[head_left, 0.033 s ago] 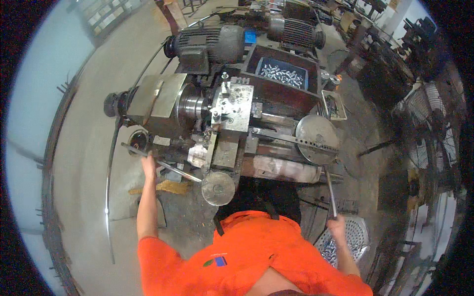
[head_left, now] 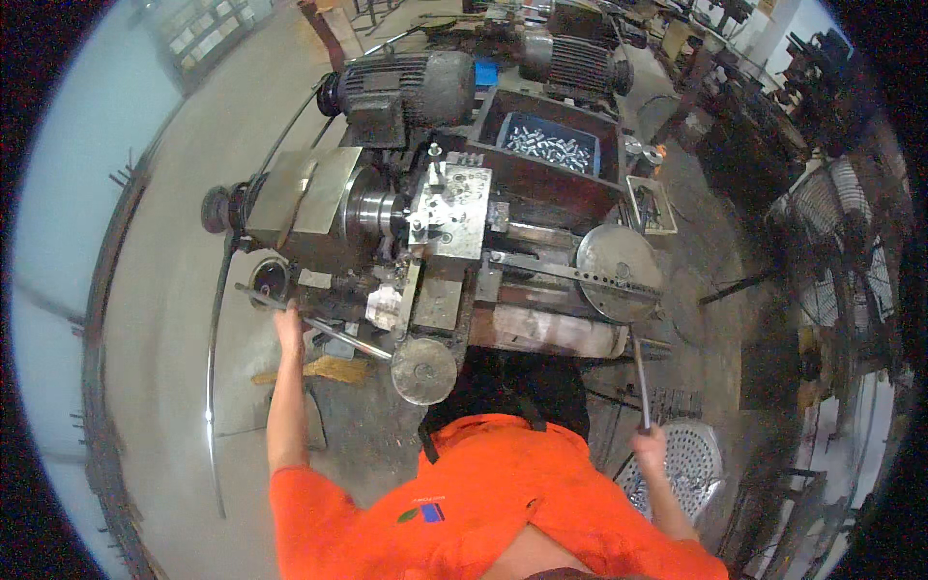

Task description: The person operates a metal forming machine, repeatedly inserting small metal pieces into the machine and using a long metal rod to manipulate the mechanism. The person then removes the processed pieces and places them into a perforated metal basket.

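Biggest thing on my feed is a grimy lathe (head_left: pixel 309 188), with a motor (head_left: pixel 416 87) behind it. Big disc (head_left: pixel 619 256) on the right, perforated basket (head_left: pixel 691 440) below, small disc (head_left: pixel 423 372) up front. Left lever (head_left: pixel 358 341) slants off by the small one; right lever (head_left: pixel 640 382) drops below the big one. My right hand (head_left: pixel 650 448) and left hand (head_left: pixel 288 327) each have fingers curled round one, fingertips too blurry.

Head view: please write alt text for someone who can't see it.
An orange-shirted person at a metal machine grips a long bar with the left hand and a thin lever with the right hand. A blue tray farther back holds small shiny pieces; more lie in a perforated basin near the right hand.
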The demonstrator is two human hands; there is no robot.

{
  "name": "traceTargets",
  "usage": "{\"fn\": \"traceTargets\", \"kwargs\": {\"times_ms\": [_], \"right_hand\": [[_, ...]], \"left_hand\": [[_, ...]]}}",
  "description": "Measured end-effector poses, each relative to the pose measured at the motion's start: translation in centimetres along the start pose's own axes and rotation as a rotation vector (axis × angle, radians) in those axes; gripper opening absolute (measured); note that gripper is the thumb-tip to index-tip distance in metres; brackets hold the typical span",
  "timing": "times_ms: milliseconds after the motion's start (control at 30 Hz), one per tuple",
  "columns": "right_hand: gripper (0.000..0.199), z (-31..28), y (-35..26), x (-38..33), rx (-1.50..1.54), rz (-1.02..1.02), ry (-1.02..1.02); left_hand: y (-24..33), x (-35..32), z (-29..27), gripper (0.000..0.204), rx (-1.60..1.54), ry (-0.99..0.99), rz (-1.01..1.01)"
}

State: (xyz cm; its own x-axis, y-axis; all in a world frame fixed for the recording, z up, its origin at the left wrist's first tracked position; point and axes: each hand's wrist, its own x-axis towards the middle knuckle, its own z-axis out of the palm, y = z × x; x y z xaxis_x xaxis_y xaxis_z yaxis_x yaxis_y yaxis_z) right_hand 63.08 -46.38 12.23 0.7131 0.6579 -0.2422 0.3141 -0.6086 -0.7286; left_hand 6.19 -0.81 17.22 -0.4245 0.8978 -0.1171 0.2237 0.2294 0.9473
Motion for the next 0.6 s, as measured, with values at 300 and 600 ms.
{"fn": "traceTargets", "kwargs": {"times_ms": [300, 600], "right_hand": [[0.014, 7.3, -5.6, -4.0, 0.482, 0.154, -0.106], [0.016, 8.0, -6.2, -4.3, 0.469, 0.142, -0.022]], "left_hand": [[-0.6, 0.6, -0.3, 0.024, -0.074, -0.004, 0.011], [-1.4, 1.8, -1.2, 0.032, 0.038, -0.031, -0.012]]}}
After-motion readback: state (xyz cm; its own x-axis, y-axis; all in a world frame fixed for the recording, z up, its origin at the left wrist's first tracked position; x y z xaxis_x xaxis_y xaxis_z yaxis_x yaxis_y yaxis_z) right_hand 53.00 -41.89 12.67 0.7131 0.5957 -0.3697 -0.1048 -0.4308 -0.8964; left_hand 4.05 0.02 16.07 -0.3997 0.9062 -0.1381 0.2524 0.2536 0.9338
